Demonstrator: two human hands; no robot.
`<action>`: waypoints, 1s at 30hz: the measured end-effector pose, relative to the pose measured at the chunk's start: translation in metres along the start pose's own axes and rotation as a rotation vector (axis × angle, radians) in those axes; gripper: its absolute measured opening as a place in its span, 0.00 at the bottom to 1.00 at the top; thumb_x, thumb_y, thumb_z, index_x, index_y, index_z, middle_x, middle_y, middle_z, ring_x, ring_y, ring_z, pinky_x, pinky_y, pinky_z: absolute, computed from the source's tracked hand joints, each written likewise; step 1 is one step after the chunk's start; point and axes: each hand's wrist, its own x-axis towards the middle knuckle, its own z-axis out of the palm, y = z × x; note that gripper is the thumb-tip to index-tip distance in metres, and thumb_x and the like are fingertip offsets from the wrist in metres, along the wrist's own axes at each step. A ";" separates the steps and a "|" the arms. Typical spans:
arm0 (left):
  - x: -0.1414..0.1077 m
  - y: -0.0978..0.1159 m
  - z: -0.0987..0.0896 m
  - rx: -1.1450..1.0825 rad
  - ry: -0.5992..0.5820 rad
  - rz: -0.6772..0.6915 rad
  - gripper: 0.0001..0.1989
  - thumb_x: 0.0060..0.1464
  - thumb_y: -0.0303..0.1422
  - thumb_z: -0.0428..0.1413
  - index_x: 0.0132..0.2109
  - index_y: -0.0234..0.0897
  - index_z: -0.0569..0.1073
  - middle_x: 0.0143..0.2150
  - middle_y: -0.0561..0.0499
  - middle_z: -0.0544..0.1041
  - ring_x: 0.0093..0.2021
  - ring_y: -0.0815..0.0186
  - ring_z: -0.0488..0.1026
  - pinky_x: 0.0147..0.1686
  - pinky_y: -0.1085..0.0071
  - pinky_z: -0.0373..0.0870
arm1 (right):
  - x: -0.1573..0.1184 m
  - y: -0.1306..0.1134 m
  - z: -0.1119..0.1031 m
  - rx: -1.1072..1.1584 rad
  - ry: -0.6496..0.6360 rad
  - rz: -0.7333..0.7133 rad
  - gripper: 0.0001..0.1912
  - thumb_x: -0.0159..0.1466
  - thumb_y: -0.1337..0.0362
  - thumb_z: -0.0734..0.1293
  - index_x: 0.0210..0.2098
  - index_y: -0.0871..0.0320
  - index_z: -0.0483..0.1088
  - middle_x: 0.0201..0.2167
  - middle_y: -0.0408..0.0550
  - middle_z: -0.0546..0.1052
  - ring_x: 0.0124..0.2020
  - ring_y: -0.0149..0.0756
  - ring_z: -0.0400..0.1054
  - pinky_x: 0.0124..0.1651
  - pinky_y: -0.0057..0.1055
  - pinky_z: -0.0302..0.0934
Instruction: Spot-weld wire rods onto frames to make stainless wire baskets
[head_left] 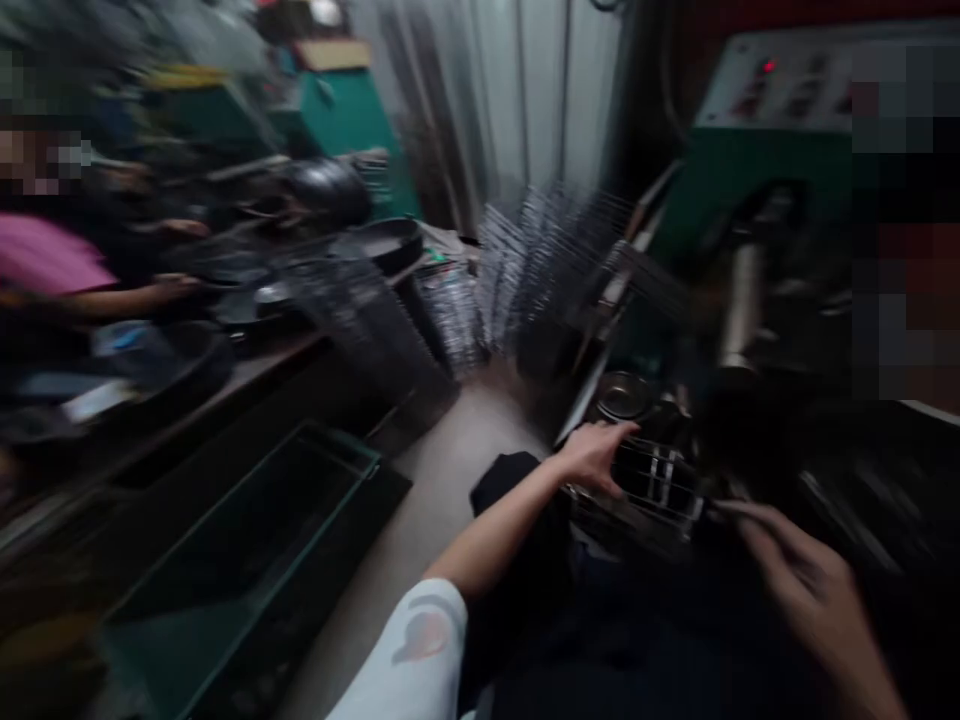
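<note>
A small metal wire rack (pixel 660 478) with thin parallel bars lies in front of me, over a dark work surface. My left hand (pixel 596 457) is at its left end, thumb and forefinger spread apart. Near the right corner is my right hand (pixel 806 565), its fingers drawn together and seemingly pinching the rack's edge; blur hides the exact contact. Just beyond my left hand sits a round metal piece (pixel 624 396). A green machine (pixel 720 185) with a pale cylindrical part (pixel 741 305) stands over the surface on the right.
Stacked wire grids (pixel 540 260) lean ahead. At left, a person in a pink sleeve (pixel 52 255) works at a bench (pixel 277 370) holding dark tubs (pixel 386 245). A green-edged bin (pixel 300 540) stands on the floor (pixel 427 500). A control panel (pixel 795 85) shows a red light.
</note>
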 end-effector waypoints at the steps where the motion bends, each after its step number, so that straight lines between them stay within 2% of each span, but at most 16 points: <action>1: 0.005 0.008 -0.002 0.067 0.009 -0.013 0.59 0.33 0.47 0.71 0.70 0.40 0.53 0.63 0.40 0.70 0.63 0.45 0.65 0.62 0.53 0.62 | -0.001 0.002 0.004 -0.004 -0.035 0.005 0.11 0.70 0.56 0.64 0.45 0.49 0.77 0.42 0.48 0.80 0.43 0.44 0.75 0.45 0.39 0.71; 7: 0.017 0.044 -0.006 0.268 0.064 0.014 0.62 0.31 0.46 0.71 0.70 0.39 0.49 0.61 0.40 0.71 0.62 0.44 0.64 0.61 0.49 0.56 | 0.015 0.013 0.034 -0.039 -0.124 -0.077 0.11 0.72 0.63 0.61 0.44 0.53 0.77 0.39 0.49 0.80 0.44 0.42 0.71 0.47 0.37 0.67; 13: 0.025 0.070 -0.013 0.296 0.065 -0.040 0.64 0.31 0.44 0.70 0.72 0.42 0.44 0.64 0.41 0.69 0.61 0.45 0.64 0.59 0.54 0.57 | 0.023 0.033 0.051 -0.363 -0.130 -0.240 0.12 0.71 0.66 0.62 0.51 0.56 0.74 0.44 0.52 0.80 0.49 0.45 0.68 0.49 0.42 0.62; 18: 0.032 0.074 -0.017 0.302 0.044 -0.015 0.68 0.32 0.46 0.69 0.73 0.42 0.38 0.62 0.41 0.69 0.59 0.44 0.65 0.57 0.53 0.59 | 0.017 0.038 0.047 -0.500 -0.188 -0.263 0.19 0.70 0.70 0.62 0.60 0.56 0.68 0.54 0.52 0.77 0.56 0.45 0.65 0.49 0.42 0.57; 22: 0.029 0.072 -0.018 0.268 0.010 0.012 0.70 0.32 0.44 0.69 0.73 0.44 0.34 0.64 0.41 0.66 0.59 0.44 0.64 0.57 0.53 0.60 | 0.010 0.036 0.042 -0.470 -0.172 -0.228 0.22 0.68 0.75 0.60 0.60 0.56 0.69 0.54 0.51 0.77 0.57 0.44 0.65 0.49 0.41 0.56; 25: 0.026 0.072 -0.017 0.236 0.003 0.045 0.70 0.33 0.43 0.69 0.73 0.45 0.31 0.66 0.42 0.64 0.61 0.44 0.62 0.58 0.53 0.59 | 0.007 0.036 0.039 -0.426 -0.144 -0.211 0.23 0.69 0.75 0.61 0.60 0.55 0.69 0.54 0.51 0.78 0.56 0.44 0.66 0.50 0.41 0.57; 30: 0.027 0.075 -0.015 0.235 0.078 0.022 0.72 0.33 0.43 0.69 0.73 0.43 0.28 0.63 0.42 0.68 0.59 0.46 0.63 0.57 0.54 0.59 | 0.007 0.036 0.037 -0.534 -0.145 -0.229 0.27 0.66 0.78 0.60 0.63 0.57 0.66 0.56 0.54 0.76 0.57 0.47 0.65 0.49 0.43 0.56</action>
